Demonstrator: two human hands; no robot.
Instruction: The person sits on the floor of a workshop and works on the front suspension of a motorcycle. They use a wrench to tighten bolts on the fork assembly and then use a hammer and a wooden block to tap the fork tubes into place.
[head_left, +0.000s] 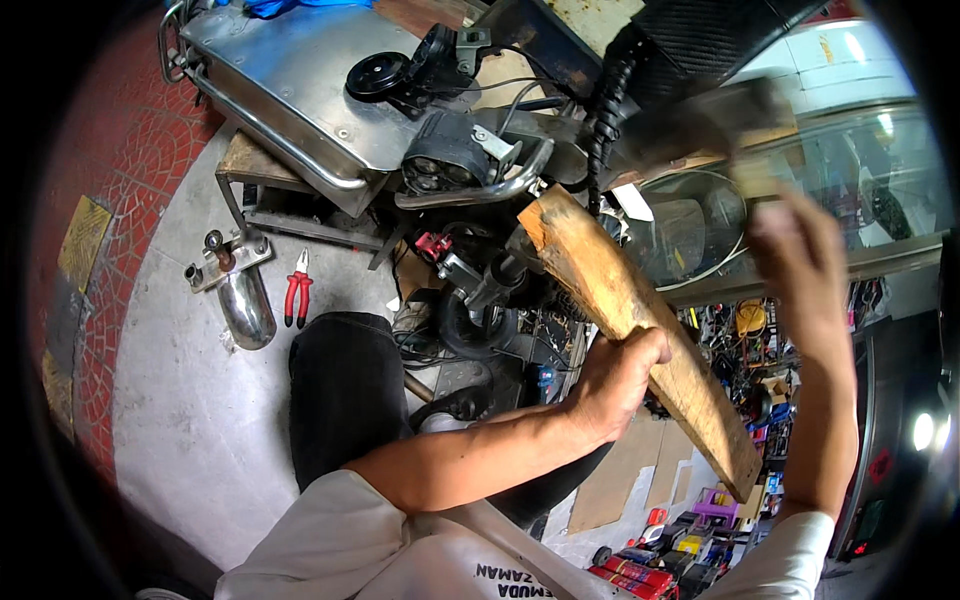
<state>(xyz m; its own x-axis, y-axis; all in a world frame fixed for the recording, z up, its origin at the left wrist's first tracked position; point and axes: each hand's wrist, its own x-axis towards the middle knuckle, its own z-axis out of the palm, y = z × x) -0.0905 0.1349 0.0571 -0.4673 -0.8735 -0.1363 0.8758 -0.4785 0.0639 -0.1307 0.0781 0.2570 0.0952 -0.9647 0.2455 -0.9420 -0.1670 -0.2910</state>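
Observation:
My left hand [618, 382] is wrapped round a thick, rough wooden board [640, 300] slanting from the middle of the view down to the right. The board's upper end is beside metal machine parts, next to a curved chrome bar [480, 195]; whether it touches them I cannot tell. Raised at the right, my right hand [800, 250] is closed round the short pale handle of a hammer [700, 125]. Its dark, bulky head is smeared by motion above the board. Below the board's upper end is a metal clamp-like part [485, 280] with a red piece.
A lamp unit [440, 155] and round black horn [380, 75] sit by a silver metal box [300, 80]. On the floor at left are red-handled pliers [299, 290] and a metal fork part [240, 290]. A glass case [850, 190] stands at right.

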